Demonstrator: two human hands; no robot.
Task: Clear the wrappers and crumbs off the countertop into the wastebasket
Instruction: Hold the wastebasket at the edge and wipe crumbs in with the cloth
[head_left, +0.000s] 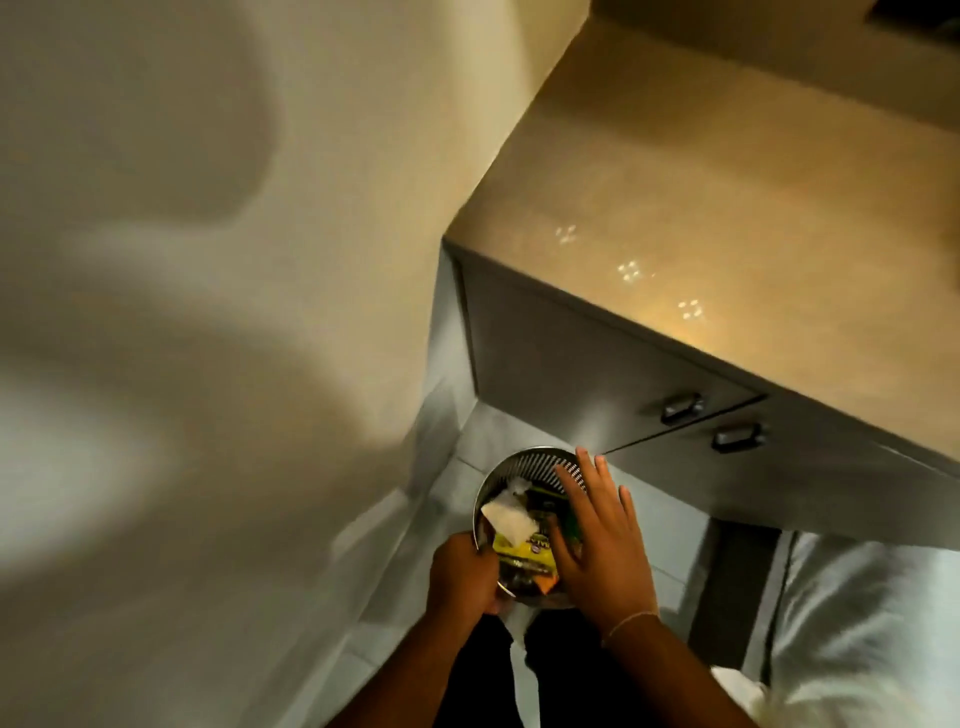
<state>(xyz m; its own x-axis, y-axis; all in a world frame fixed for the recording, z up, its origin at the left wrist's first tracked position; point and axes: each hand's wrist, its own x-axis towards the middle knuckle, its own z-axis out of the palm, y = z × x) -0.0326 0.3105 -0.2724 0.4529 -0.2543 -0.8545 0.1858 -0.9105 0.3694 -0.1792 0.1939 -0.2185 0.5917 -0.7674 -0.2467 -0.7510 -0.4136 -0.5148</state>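
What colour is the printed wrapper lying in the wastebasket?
Mostly yellow wrapper with dark printing, seen in the head view.

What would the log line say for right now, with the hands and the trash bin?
left hand: gripping wastebasket rim | right hand: open, flat over wrappers in basket | countertop: visible part bare

Dim, warm indoor light with soft focus and wide-angle stretch.

The wall (208, 260) filling the left of the frame carries large soft-edged shadows at upper left and a pale bright patch at lower left. Small clustered glints speckle the countertop (727, 208) at centre right, where a warm glow pools near its front edge. The whole frame is slightly smeared; the edges bend, and the lower right corner is washed out.
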